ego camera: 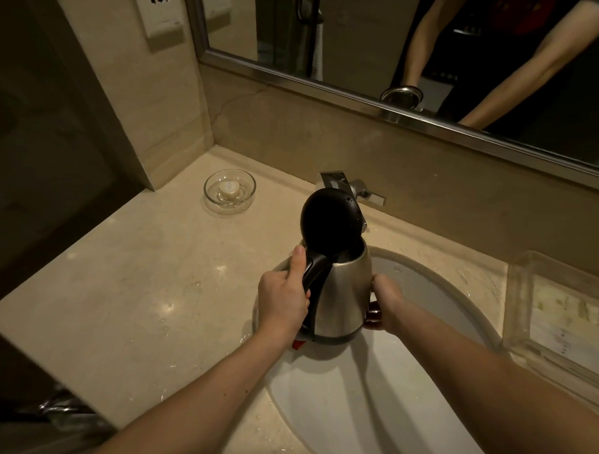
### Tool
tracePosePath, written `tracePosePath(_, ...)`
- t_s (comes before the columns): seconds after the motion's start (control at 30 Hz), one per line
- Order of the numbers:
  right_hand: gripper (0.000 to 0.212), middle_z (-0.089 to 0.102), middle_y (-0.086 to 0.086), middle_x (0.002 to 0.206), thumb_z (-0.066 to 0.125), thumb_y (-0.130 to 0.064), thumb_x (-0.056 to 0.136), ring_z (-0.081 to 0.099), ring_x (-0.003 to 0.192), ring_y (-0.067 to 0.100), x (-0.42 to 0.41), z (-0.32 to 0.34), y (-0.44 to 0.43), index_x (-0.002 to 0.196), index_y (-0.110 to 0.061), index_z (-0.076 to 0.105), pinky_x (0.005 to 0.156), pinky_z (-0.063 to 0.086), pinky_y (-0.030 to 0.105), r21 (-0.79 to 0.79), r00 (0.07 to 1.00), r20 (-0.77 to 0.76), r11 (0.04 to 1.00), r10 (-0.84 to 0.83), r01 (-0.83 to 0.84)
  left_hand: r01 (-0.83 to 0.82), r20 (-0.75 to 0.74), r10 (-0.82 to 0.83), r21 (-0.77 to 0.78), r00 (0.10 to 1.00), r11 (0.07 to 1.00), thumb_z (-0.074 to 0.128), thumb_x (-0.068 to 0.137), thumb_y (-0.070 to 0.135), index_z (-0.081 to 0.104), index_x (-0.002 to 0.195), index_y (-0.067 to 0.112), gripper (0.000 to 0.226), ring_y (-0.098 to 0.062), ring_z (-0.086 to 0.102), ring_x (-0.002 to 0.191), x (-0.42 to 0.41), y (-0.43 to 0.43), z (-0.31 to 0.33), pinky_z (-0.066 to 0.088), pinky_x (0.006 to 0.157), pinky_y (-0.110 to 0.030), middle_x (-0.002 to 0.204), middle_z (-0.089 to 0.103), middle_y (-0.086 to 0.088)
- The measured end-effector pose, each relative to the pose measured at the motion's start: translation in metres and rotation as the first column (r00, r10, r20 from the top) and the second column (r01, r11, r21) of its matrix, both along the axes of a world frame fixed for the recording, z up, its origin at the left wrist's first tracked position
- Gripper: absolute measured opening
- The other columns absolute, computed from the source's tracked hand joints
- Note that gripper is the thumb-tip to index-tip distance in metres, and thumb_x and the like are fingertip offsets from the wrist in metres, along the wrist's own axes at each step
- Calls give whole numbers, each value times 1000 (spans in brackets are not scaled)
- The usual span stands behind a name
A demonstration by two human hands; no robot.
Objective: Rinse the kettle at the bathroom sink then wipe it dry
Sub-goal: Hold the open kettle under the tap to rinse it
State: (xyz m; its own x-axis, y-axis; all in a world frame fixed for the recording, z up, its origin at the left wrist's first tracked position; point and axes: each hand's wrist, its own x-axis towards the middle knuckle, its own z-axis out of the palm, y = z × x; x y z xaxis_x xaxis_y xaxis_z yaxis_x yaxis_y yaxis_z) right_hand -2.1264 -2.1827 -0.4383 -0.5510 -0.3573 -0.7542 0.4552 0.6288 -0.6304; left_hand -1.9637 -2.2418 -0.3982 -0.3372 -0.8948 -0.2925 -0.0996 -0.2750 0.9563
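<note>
Steel kettle [341,293] at centre frame, held above the far left part of the white sink [365,394], lid [328,219] hinged up and open, mouth close under the tap [344,184]. Upright or leaning slightly away; hard to tell which. Interior mostly dark, a faint glint low inside, so water level unclear. No stream visible from the tap.

Left hand [283,302] wrapped around the black handle [315,277], fingers closed, thumb laid along the top. Right hand [382,305] pressed against the lower right side of the body, fingers curled under the base edge, steadying rather than pinching.

Likely risks from here: wet steel slipping through the right palm and dropping into the basin; red switch [299,344] and base contacts at the bottom getting soaked if tipped too far or held under running water; open lid knocking the tap on lifting; splash spilling over the rim onto the marble counter [140,283].

Further out: upper left of centre, a clear glass dish [229,192] on the counter with a small round pale soap in it. Right edge of frame, a clear plastic tray [559,306] holding what looks like printed paper or packets; contents too blurred to name. No cloth in sight for drying. Mirror [420,35] across the top, showing both forearms and the kettle's rim.
</note>
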Motion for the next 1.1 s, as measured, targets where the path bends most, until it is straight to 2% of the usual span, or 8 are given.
tracePosePath(0.27, 26, 55, 23, 120, 42, -26, 96, 54, 108, 39, -2, 0, 4, 114, -9, 51, 78, 49, 46, 2, 1000, 13, 1000, -3, 3, 1, -4, -1, 10, 1000, 1000, 47, 94, 53, 54, 54, 12, 58, -14, 43, 33, -3, 2, -1, 33, 39, -23, 44, 46, -3)
tracePosePath(0.4, 22, 55, 23, 120, 42, -25, 96, 54, 109, 39, -3, 2, 4, 105, -9, 53, 77, 48, 45, -1, 1000, 13, 1000, 7, -7, 4, -10, -4, 7, 1000, 1000, 47, 94, 53, 54, 55, 11, 58, -13, 43, 33, -4, 2, 0, 33, 38, -23, 44, 46, -3)
tracePosePath(0.47, 19, 55, 23, 120, 42, -25, 96, 54, 110, 40, -5, 2, 4, 98, -10, 54, 76, 48, 44, -2, 1000, 15, 1000, 13, -13, 6, -6, -6, 2, 1000, 1000, 46, 94, 52, 55, 56, 10, 58, -13, 43, 34, -4, 2, 0, 33, 38, -23, 44, 46, -3)
tracePosePath(0.57, 19, 55, 23, 120, 43, -25, 95, 53, 112, 40, -5, 4, 3, 100, -9, 53, 70, 48, 43, -8, 1000, 28, 1000, 11, -11, 0, 0, 0, -6, 1000, 1000, 46, 94, 54, 53, 53, 9, 61, -14, 44, 34, -4, 2, 0, 34, 38, -24, 44, 47, -4)
tracePosePath(0.67, 17, 56, 23, 120, 44, -26, 94, 54, 110, 38, -5, 5, 2, 90, -12, 53, 65, 47, 40, -16, 999, 42, 1000, 9, -9, -1, 5, 1, -13, 1000, 1000, 46, 94, 54, 52, 53, 9, 61, -15, 43, 34, -6, 1, 1, 34, 38, -24, 44, 46, -5)
tracePosePath(0.87, 18, 54, 22, 120, 44, -26, 95, 51, 106, 37, -8, 5, 2, 84, -13, 50, 73, 45, 42, -23, 999, 36, 1000, 13, -12, 4, 6, -4, -12, 1000, 1000, 46, 95, 53, 49, 52, 8, 62, -14, 41, 32, -9, 0, 2, 33, 37, -23, 41, 44, -3)
tracePosePath(1.1, 19, 54, 20, 110, 44, -27, 96, 51, 98, 33, -10, 8, 1, 87, -11, 51, 62, 44, 38, -5, 999, 36, 1000, 19, -19, -6, 10, 6, -5, 1000, 1000, 46, 95, 53, 51, 57, 3, 62, -14, 41, 33, -12, -3, 1, 32, 36, -22, 43, 44, -4)
